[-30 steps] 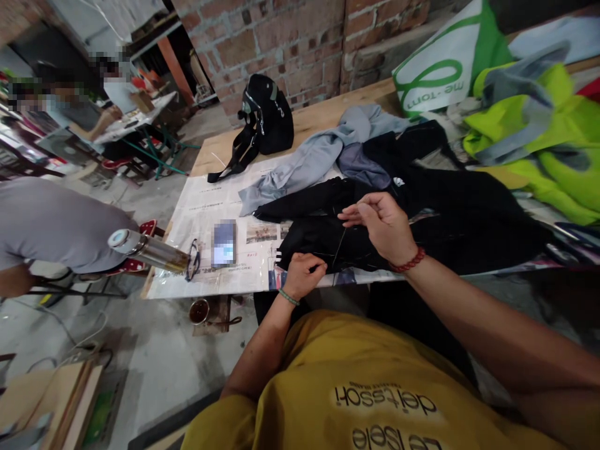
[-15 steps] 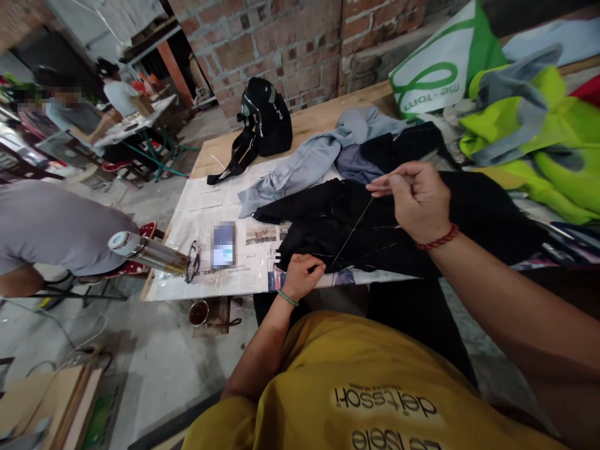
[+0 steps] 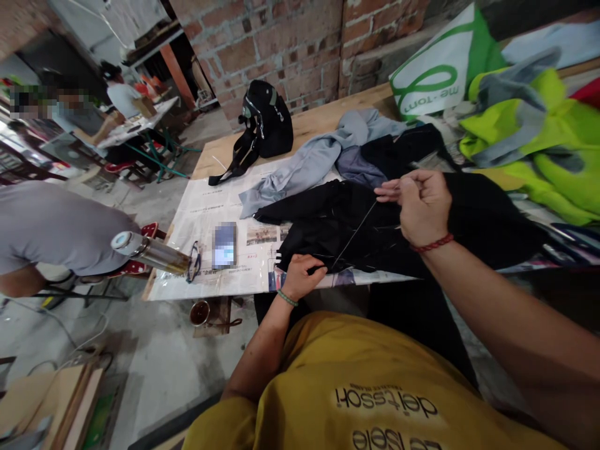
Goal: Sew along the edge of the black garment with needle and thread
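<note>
A black garment (image 3: 482, 215) with short white stitches on it lies spread along the near side of the table. At its near edge my left hand (image 3: 301, 276) is closed, thumb and fingers pinching the cloth. My right hand (image 3: 425, 203) is raised above the garment, its fingertips pressed together on a pale thread (image 3: 356, 232). The thread runs taut and slanting from those fingertips down to the cloth beside my left hand. Whether a needle sits between the right fingertips is too small to make out.
Newspaper covers the table (image 3: 187, 215). On it are a phone (image 3: 224, 245), glasses (image 3: 194, 261) and a tilted-looking flask (image 3: 150, 251). Grey cloth (image 3: 309, 156), a black bag (image 3: 274, 119) and yellow-green clothing (image 3: 562, 137) lie beyond. A person (image 3: 60, 228) sits at left.
My right hand has shifted slightly right and down, the thread still stretched from it. My left hand keeps its pinch in nearly the same place.
</note>
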{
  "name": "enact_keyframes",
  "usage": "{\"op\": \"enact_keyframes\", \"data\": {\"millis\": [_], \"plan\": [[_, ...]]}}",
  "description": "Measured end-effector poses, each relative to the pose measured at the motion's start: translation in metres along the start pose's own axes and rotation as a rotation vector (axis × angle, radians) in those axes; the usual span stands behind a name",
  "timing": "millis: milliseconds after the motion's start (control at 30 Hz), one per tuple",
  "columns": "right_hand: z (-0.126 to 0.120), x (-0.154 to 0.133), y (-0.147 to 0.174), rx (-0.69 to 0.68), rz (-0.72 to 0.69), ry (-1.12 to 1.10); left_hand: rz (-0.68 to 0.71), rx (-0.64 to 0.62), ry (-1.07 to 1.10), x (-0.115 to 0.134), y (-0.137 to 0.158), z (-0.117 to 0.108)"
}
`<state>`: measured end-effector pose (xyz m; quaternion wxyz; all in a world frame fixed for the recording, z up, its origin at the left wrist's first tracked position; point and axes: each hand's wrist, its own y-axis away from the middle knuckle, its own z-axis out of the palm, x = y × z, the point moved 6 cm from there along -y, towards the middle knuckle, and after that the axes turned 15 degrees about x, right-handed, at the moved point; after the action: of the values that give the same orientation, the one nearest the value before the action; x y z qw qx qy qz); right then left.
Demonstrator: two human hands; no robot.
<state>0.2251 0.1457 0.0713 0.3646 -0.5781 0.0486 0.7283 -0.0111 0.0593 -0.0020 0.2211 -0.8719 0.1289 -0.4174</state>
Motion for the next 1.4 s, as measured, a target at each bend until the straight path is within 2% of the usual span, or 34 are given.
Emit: {"op": "enact_keyframes", "data": {"millis": [233, 400, 500, 567, 667, 767, 833, 900, 967, 1033, 1100, 1200, 1267, 1400], "plan": [[-0.038, 0.056, -0.011, 0.12, 0.159, 0.057, 0.087, -0.098, -0.131, 0.003, 0.003, 0.008], [-0.063, 0.09, -0.027, 0.211, 0.387, 0.128, 0.137, -0.352, -0.252, 0.006, -0.011, 0.002], [-0.067, 0.097, -0.027, 0.23, 0.44, 0.131, 0.163, -0.438, -0.352, 0.005, -0.024, -0.014], [-0.067, 0.099, -0.026, 0.218, 0.448, 0.12, 0.159, -0.404, -0.371, 0.004, -0.031, -0.024], [-0.065, 0.097, -0.025, 0.189, 0.454, 0.107, 0.137, -0.249, -0.257, 0.005, -0.035, -0.031], [-0.062, 0.081, -0.026, 0.153, 0.459, 0.051, 0.015, -0.108, -0.048, -0.002, -0.03, -0.03], [-0.058, 0.058, -0.025, 0.127, 0.454, -0.007, -0.103, -0.066, 0.042, -0.012, -0.024, -0.027], [-0.052, 0.029, -0.018, 0.063, 0.442, -0.063, -0.209, -0.041, 0.085, -0.024, -0.019, -0.024], [-0.042, 0.002, 0.0, -0.087, 0.45, -0.089, -0.285, -0.028, 0.112, -0.033, -0.015, -0.022], [-0.032, -0.016, 0.033, -0.274, 0.485, -0.082, -0.32, -0.017, 0.13, -0.039, -0.013, -0.02], [-0.022, -0.014, 0.081, -0.501, 0.599, 0.028, -0.321, 0.004, 0.143, -0.041, -0.013, -0.019], [-0.013, 0.006, 0.154, -0.838, 0.724, 0.266, -0.296, 0.034, 0.167, -0.04, -0.011, -0.017], [-0.007, 0.021, 0.182, -0.905, 0.714, 0.35, -0.274, 0.033, 0.183, -0.039, -0.01, -0.016], [0.003, 0.039, 0.189, -0.811, 0.63, 0.439, -0.246, 0.029, 0.201, -0.035, -0.007, -0.016]]}}
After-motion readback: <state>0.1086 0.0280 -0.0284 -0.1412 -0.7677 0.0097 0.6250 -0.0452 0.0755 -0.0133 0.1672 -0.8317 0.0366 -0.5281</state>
